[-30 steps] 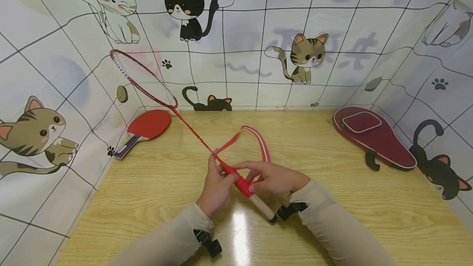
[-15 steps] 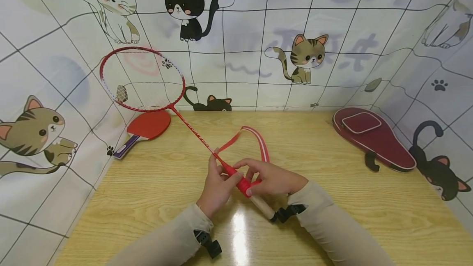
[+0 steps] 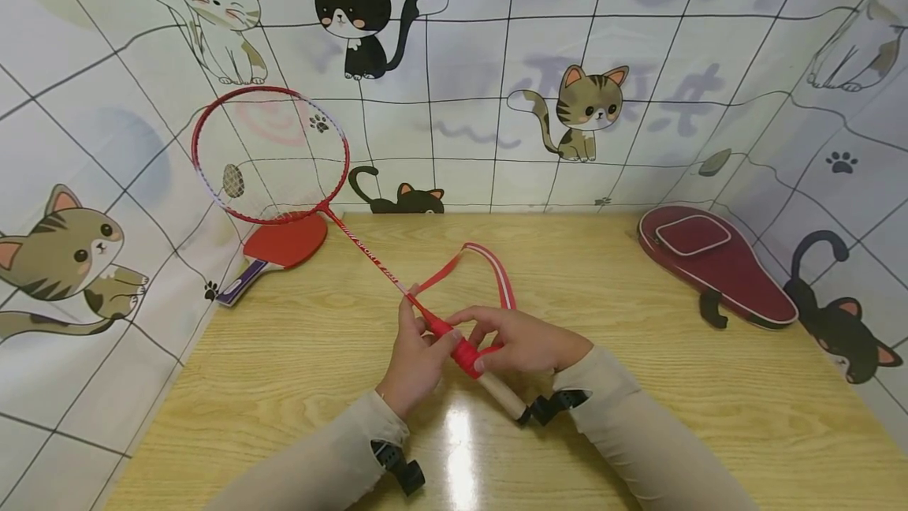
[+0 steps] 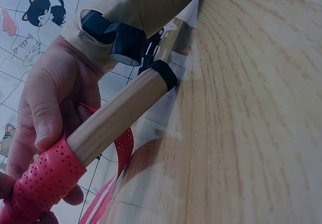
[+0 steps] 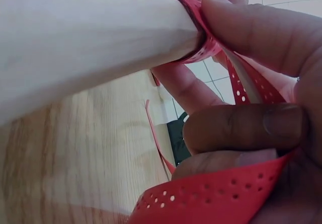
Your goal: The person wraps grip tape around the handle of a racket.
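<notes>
While the badminton racket [image 3: 366,249] slants away over the table [image 3: 638,432], the left hand [image 3: 417,357] pinches its handle [image 3: 502,397] at the wrapped section, apparently to steady it. The right hand [image 3: 528,340] pinches the perforated red grip tape [image 4: 48,178] at its lowest turn, presumably for tension; below, the handle is bare wood.

The head view is bright and evenly lit, with a white streak of glare on the desk [image 3: 284,353] at bottom centre. The left wrist view is dimmer and bluish; in the right wrist view, the handle [image 5: 100,38] at upper left looks soft.
</notes>
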Available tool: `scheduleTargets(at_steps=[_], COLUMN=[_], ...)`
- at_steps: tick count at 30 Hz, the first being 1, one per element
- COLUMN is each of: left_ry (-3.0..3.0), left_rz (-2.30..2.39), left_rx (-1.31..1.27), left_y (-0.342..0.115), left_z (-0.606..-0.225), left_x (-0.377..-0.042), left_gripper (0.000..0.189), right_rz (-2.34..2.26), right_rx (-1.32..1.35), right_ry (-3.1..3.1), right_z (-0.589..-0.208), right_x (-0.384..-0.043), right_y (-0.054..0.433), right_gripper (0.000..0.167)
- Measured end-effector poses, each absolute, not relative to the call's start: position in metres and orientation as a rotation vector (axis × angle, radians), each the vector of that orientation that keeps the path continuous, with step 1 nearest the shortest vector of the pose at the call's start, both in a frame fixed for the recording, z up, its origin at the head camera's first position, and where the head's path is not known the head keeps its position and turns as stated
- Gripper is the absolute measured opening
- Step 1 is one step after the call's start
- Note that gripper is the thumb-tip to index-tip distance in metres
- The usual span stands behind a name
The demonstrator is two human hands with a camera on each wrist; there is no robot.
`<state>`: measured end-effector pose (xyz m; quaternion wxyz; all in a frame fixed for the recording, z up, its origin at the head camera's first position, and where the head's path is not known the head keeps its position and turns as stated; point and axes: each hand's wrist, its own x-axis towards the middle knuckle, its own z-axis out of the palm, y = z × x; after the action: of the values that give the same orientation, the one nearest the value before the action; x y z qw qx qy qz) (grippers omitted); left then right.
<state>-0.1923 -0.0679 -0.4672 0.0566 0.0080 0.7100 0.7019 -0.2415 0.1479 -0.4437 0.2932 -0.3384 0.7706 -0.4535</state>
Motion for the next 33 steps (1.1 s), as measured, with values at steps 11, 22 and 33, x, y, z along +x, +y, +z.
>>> scheduleTargets(at_steps=[11,22,33], left_ry=[2.102,2.128,2.226], left_rz=[2.158,2.159,2.093], left_rx=[0.034,0.012,0.032], left_y=[-0.0683,-0.0689,-0.0694], left_z=[-0.4662,-0.4679,-0.4681], left_x=[-0.1936,-0.1936,-0.1909], left_gripper=[0.091,0.091,0.096], right_rz=[-1.199,-1.241,-1.224], right_rx=[-0.955,-0.945,-0.92], right_ry=[2.022,1.979,2.064], right_z=[-0.4463,-0.4485,-0.4487], right_x=[-0.2459,-0.2441,-0.2415], right_y=[0.1526,0.1477,0.1462], right_gripper=[0.07,0.069,0.065])
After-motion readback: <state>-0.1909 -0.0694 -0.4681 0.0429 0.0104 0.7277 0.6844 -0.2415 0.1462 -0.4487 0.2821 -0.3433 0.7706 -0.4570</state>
